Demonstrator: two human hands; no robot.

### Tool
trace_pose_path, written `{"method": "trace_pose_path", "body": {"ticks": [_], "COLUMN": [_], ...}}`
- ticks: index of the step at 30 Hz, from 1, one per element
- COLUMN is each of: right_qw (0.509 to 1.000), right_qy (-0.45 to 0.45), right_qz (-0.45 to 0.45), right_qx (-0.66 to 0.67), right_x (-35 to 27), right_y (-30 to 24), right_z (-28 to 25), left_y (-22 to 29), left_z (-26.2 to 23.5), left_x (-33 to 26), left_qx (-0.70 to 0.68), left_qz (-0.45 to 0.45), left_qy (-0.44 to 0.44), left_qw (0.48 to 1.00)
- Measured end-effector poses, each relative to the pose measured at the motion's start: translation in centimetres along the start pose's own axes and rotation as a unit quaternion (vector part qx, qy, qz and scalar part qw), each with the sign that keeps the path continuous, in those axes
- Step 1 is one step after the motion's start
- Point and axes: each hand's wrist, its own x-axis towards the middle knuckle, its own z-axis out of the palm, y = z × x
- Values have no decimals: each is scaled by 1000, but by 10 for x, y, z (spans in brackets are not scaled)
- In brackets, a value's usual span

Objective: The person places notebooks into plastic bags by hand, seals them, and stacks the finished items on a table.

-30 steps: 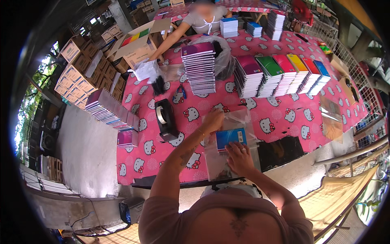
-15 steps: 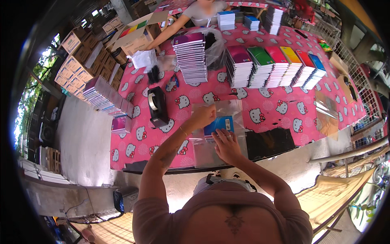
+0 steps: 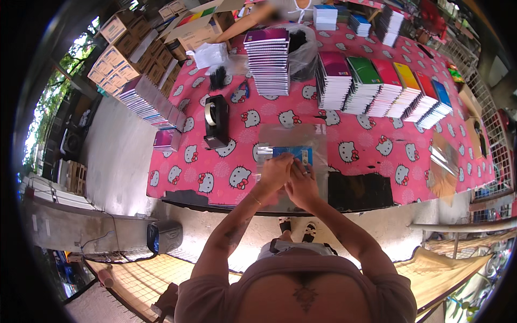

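A blue spiral notebook (image 3: 306, 152) lies near the table's front edge on a sheet of clear plastic film (image 3: 319, 134), partly covered by my hands. My left hand (image 3: 277, 170) is closed over the notebook's left part. Whatever its curled fingers hold, if anything, is hidden. Close against it, my right hand (image 3: 302, 184) rests on the lower right of the notebook with its fingers stretched out over the cover. Left of the film stands a black tape dispenser (image 3: 217, 126) with a roll of clear tape.
Stacks of notebooks line the far side: a tall purple stack (image 3: 266, 64) and a coloured row (image 3: 381, 89). More wrapped notebooks (image 3: 153, 105) stand at the left edge. A black patch (image 3: 360, 189) lies right of the film. Across the table, a person's arm (image 3: 242, 27) reaches by an open carton (image 3: 202, 36).
My left hand has come down and toward me, from the notebook's top edge to beside my right hand. My right hand has shifted slightly. The whole view has tilted and shifted.
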Motion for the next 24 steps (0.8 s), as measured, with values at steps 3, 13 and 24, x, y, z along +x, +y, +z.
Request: {"method": "trace_pose_path", "body": {"ticks": [3, 13, 24], "right_qw": [968, 945, 990], "right_qy": [56, 78, 10], "right_qz": [103, 137, -77], "right_qx": [222, 286, -119], "right_x": [6, 28, 13], "right_y": [14, 116, 32], "right_z": [3, -47, -29], "left_y": [2, -7, -20], "left_z": [-6, 20, -22], "left_x": [-3, -16, -46], "left_qx": [10, 124, 104], "left_qz": [8, 92, 59], "left_qy": [-9, 31, 98], "left_qw": [1000, 988, 988]}}
